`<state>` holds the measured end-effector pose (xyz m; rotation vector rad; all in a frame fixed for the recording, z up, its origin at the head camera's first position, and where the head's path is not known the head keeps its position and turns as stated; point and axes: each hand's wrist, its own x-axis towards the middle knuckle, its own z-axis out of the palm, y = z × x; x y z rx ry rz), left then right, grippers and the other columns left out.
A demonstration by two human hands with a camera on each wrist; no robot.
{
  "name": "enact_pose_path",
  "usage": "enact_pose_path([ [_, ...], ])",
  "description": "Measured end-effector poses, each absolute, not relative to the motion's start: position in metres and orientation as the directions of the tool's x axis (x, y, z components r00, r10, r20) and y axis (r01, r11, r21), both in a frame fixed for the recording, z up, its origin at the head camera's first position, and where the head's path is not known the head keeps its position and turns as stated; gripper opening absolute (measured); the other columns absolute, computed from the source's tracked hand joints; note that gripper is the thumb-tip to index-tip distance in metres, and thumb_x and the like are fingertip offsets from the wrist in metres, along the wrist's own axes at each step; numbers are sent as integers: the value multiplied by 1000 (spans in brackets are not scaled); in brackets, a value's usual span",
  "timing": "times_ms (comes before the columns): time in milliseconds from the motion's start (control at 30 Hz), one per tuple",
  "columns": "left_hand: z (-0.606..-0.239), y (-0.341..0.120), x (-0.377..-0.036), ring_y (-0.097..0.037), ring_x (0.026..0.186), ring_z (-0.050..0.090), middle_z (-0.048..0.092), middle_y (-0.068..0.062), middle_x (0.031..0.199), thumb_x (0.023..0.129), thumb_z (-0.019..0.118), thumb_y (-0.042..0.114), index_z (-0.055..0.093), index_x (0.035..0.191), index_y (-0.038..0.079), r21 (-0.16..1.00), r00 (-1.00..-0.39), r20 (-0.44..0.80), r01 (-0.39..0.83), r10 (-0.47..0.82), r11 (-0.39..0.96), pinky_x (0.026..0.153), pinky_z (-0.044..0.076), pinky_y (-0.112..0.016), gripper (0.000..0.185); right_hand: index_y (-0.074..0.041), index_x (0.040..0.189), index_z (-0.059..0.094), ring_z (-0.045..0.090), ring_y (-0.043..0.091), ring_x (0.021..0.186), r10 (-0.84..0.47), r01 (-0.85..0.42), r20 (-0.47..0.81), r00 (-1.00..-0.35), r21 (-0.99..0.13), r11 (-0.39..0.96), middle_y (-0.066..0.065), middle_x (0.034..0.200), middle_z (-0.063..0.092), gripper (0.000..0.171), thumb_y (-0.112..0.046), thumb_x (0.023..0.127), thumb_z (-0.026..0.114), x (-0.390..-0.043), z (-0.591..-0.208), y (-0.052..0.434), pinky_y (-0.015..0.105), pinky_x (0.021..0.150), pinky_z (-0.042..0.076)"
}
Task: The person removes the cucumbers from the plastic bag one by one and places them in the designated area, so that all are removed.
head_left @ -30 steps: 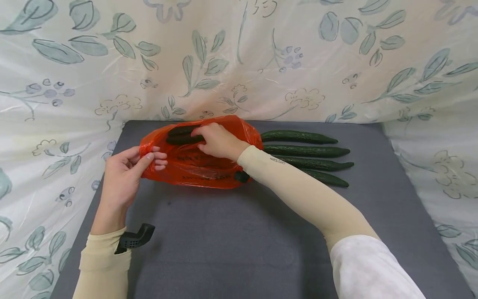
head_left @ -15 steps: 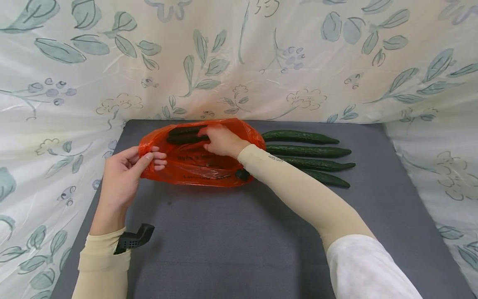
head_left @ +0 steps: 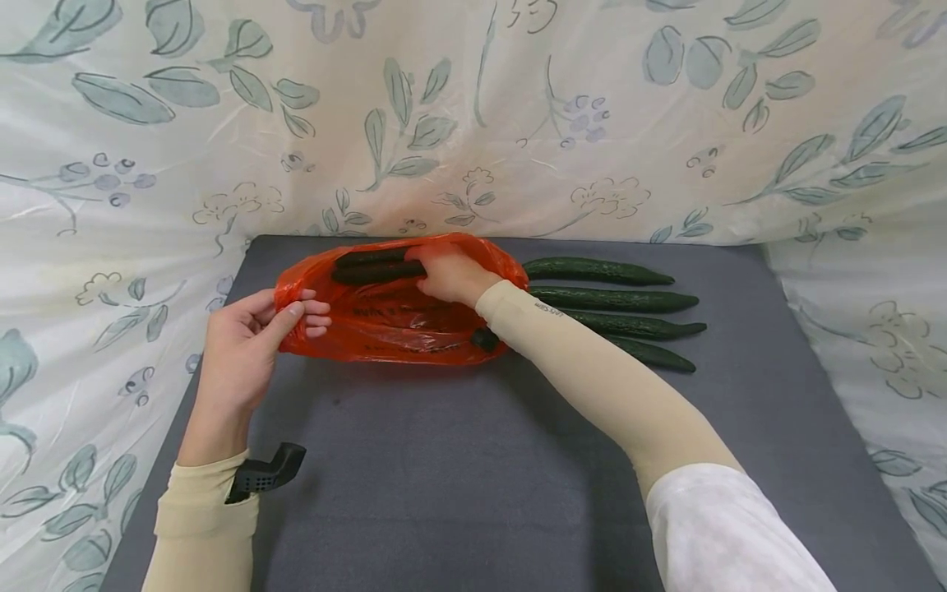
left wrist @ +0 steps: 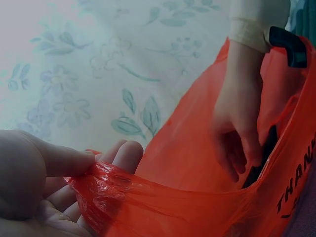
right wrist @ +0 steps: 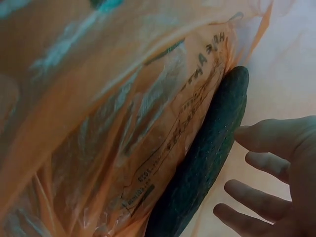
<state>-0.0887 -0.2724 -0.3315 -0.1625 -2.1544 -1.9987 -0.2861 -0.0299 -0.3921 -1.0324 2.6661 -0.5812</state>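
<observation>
A red plastic bag [head_left: 399, 329] lies on its side with its mouth held apart. My left hand [head_left: 240, 345] pinches the bag's rim between thumb and fingers, seen close in the left wrist view. Inside the bag lie two dark green cucumbers [head_left: 373, 273], side by side. My right hand [head_left: 455, 275] reaches into the bag at their right ends. In the right wrist view, its fingers [right wrist: 256, 197] are spread apart beside one cucumber [right wrist: 202, 158], the thumb tip right at its skin. No cucumber is between them.
Several more cucumbers [head_left: 621, 299] lie in a row on the grey table [head_left: 444, 477], right of the bag, partly behind the right forearm. Floral sheeting [head_left: 518, 123] stands behind the table and at both sides.
My right hand has drawn back to the right along the cucumbers in the bag, showing more of them. The bag's front edge has sunk slightly. The left hand keeps its hold.
</observation>
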Motion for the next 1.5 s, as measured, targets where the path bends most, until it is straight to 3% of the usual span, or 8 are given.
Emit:
enact_pose_path([
  [1167, -335, -273, -90, -22, 84, 81, 80, -15, 103, 107, 68, 3, 73, 123, -11, 979, -980, 191, 186, -58, 89, 84, 64, -32, 22, -15, 146, 67, 58, 23, 136, -635, -588, -87, -768, -298, 752, 1, 145, 66, 44, -12, 103, 71, -307, -417, -43, 38, 121, 43],
  [1500, -337, -275, -90, -24, 85, 81, 80, -15, 102, 107, 68, 2, 73, 122, -11, 976, -978, 205, 200, -49, 82, 84, 64, -32, 21, -16, 149, 64, 50, 23, 146, -645, -574, -126, -754, -350, 740, 1, 153, 60, 45, -8, 105, 66, -306, -416, -37, 36, 125, 36],
])
